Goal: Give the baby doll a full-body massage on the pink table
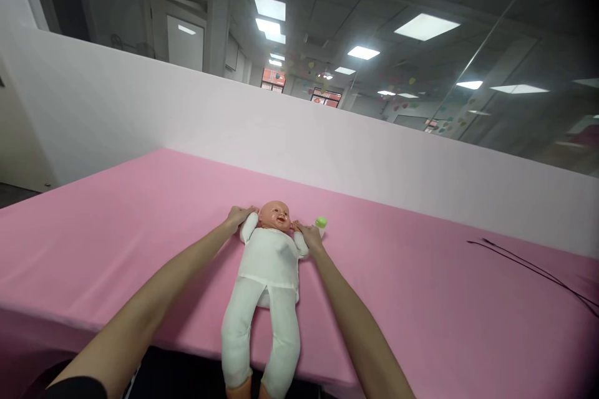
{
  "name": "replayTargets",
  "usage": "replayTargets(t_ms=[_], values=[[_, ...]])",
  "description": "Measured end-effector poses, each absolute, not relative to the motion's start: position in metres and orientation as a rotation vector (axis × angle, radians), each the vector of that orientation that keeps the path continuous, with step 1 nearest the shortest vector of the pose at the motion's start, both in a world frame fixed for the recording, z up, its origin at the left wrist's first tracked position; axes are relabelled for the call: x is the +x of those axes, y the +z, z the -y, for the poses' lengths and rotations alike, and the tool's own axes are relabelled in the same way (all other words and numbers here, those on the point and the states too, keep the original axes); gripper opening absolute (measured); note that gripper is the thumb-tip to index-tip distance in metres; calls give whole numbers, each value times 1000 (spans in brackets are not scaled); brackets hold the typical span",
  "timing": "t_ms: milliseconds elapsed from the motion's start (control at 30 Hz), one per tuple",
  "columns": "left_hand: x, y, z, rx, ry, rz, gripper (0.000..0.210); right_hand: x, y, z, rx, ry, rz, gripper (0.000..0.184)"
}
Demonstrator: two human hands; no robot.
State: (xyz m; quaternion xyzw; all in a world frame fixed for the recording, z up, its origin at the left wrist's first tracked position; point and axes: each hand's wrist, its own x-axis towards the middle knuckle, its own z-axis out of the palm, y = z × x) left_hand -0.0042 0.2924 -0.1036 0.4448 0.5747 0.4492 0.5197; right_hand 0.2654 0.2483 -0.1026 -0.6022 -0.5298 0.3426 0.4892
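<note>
a baby doll [269, 259] with a smooth, peach-coloured plastic head and a soft white cloth suit lies face up on a table spread with pink cloth [402, 280]. its long axis runs away from the person: the head points toward the low white wall [327, 153] behind, while the legs stretch back toward the person and the orange-brown feet [239, 389] reach past the near edge.

the doll lies between the two forearms, its body inward of both hands and its trunk and legs back toward the person. neither hand is clearly nearer, as each is at one of the doll's raised arms. the left hand [241, 216] is level with the head, its fingers seemingly curled around the doll's small hand. the right hand [309, 236] sits slightly lower, near the cheek, and looks closed on the other small hand; the exact pinch is too small to tell.

just beyond the right hand stands a small object with a lime-green rounded top [321, 222], partly hidden. thin black cables [528, 260] lie well apart at the far right.
</note>
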Motion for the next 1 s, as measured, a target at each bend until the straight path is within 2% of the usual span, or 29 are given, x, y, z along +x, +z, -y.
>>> replayTargets(t_ms=[200,300,400,533,633,733,800,900,1000], values=[[-16,-115,-291,1016,1049,-1380,44,274,-112,-251,-1485,887,1154,38],[-40,-101,-273,1176,1091,-1127,46,292,-95,-228,-1348,993,1246,49],[-73,-93,-244,1423,1069,-829,40,312,-81,-191,-1202,1128,1473,56],[-102,-110,-205,1760,791,-618,31,323,-83,-142,-1188,1172,1843,35],[-105,-129,-186,1929,705,-532,24,319,-91,-125,-1132,1214,2025,28],[-97,-130,-182,1897,759,-574,22,314,-91,-128,-1131,1184,1973,28],[-87,-119,-190,1782,834,-645,24,312,-86,-143,-1165,1115,1807,36],[-67,-100,-216,1512,1103,-814,38,304,-80,-180,-1255,955,1494,49],[-46,-94,-253,1299,1220,-990,50,293,-84,-220,-1369,922,1316,50]])
